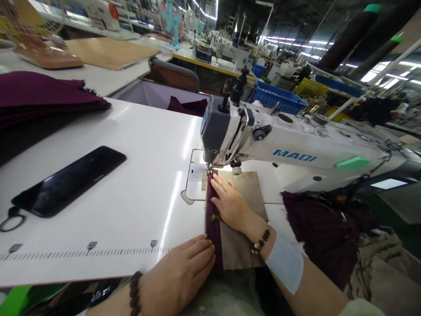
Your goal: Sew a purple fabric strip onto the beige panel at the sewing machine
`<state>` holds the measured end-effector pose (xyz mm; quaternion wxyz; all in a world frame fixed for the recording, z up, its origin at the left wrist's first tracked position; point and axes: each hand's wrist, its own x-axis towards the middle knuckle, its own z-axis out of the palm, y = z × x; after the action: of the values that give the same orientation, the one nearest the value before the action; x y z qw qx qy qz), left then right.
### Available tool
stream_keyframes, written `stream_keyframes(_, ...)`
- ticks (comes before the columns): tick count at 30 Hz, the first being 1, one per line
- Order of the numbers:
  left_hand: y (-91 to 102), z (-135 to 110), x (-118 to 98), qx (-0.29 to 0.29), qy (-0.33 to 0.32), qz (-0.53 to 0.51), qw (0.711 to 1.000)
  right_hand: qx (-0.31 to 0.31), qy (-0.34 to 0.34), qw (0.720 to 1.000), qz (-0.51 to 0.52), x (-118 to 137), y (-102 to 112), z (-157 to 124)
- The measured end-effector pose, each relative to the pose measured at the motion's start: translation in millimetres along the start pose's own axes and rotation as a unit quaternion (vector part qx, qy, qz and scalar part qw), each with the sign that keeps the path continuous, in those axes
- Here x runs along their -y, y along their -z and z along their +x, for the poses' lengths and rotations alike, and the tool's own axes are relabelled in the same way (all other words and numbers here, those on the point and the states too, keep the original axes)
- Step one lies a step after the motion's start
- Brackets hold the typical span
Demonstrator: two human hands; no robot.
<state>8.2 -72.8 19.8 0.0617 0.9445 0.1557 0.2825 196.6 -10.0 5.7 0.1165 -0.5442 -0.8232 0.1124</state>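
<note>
The right hand (230,202) is pressing flat, fingers extended, on maroon fabric (213,219) at six o'clock of the MAQI sewing machine (296,149); the left hand (184,272) is lying open at the fabric's near end.

- maroon fabric strip (210,219): narrow, lying flat along the left edge of the tan piece, its far end under the sewing machine needle (208,169)
- tan fabric piece (245,245): flat on the white worktop (131,175), near edge overhanging
</note>
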Motion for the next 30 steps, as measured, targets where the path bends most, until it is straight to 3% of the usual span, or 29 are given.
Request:
stream_keyframes(11,-9.3,-8,-4,-0.005,0.015,-0.010,1.000,-0.003,0.001,1.000,0.001,0,-1,0)
stream_keyframes(14,-13.4,-7,-7,0.024,0.031,-0.013,0.999,-0.018,0.007,1.000,-0.001,-1,-4,-1)
stream_keyframes(16,-4.2,-8,2,0.046,0.036,-0.011,0.998,-0.028,0.017,0.999,-0.006,-3,-7,-1)
stream_keyframes(18,23.3,-13,24,0.040,0.057,0.026,0.997,-0.040,0.030,0.999,-0.016,-6,-11,-2)
stream_keyframes(21,100.7,-35,77,-0.003,0.164,0.206,0.965,-0.065,0.051,0.996,-0.042,-13,-20,-2)
stream_keyframes(22,131.7,-46,95,0.004,0.249,0.282,0.926,-0.075,0.059,0.994,-0.051,-15,-23,-2)
stream_keyframes(24,189.9,-71,128,0.045,0.434,0.397,0.808,-0.096,0.075,0.990,-0.068,-20,-29,-3)
stream_keyframes(26,232.4,-97,152,0.099,0.570,0.433,0.691,-0.117,0.088,0.986,-0.082,-24,-34,-3)
stream_keyframes(28,254.7,-118,168,0.126,0.602,0.420,0.667,-0.139,0.104,0.980,-0.101,-27,-38,-3)
stream_keyframes(30,261.8,-133,178,0.137,0.608,0.405,0.669,-0.164,0.121,0.971,-0.125,-28,-39,-1)
